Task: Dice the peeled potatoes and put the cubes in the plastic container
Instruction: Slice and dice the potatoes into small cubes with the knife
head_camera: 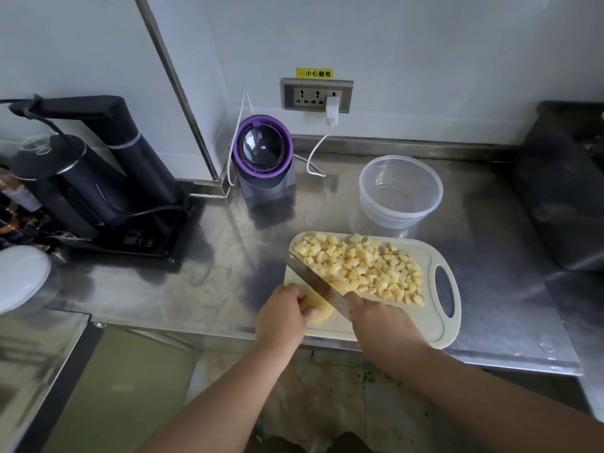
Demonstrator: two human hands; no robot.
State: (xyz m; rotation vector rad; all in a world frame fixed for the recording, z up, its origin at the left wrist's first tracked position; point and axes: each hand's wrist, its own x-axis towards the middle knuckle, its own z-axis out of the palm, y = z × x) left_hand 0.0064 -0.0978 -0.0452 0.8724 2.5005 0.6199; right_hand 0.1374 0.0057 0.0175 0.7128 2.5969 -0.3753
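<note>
From the head camera, all the action was on the cutting board [421, 325]. The left hand [281, 317] was curled down over the last uncut potato piece [318, 310] at the board's near corner, fingertips clamping it. The right hand [379, 317] was wrapped round the handle of the knife [318, 282], with the handle itself hidden inside the fist. The broad steel blade slanted across the board's near half, its edge down by the potato piece, though whether it had bitten in I could not tell. Over the far half of the board, right up towards its cut-out handle end, lay the potato cubes [362, 266], a wide heap of small pale-yellow blocks with moist-looking cut faces. My read: that remaining piece would be firm but wet and slippery, with a rounded back likely to rock, so it wanted pinning from above, knuckles tucked, flat face down. The cubes looked light and loose and apt to scatter, so they were better scooped on the flat of the blade than pinched. The plastic container [392, 214], round, clear and thin-walled, stood just beyond the board's far edge with no cubes in it that I could see. Being so light, it could well skid on the smooth, shiny steel worktop [228, 273]. The board itself was matte cream plastic with rounded corners. Farther beyond the board stood a purple-ringed appliance [264, 155].
</note>
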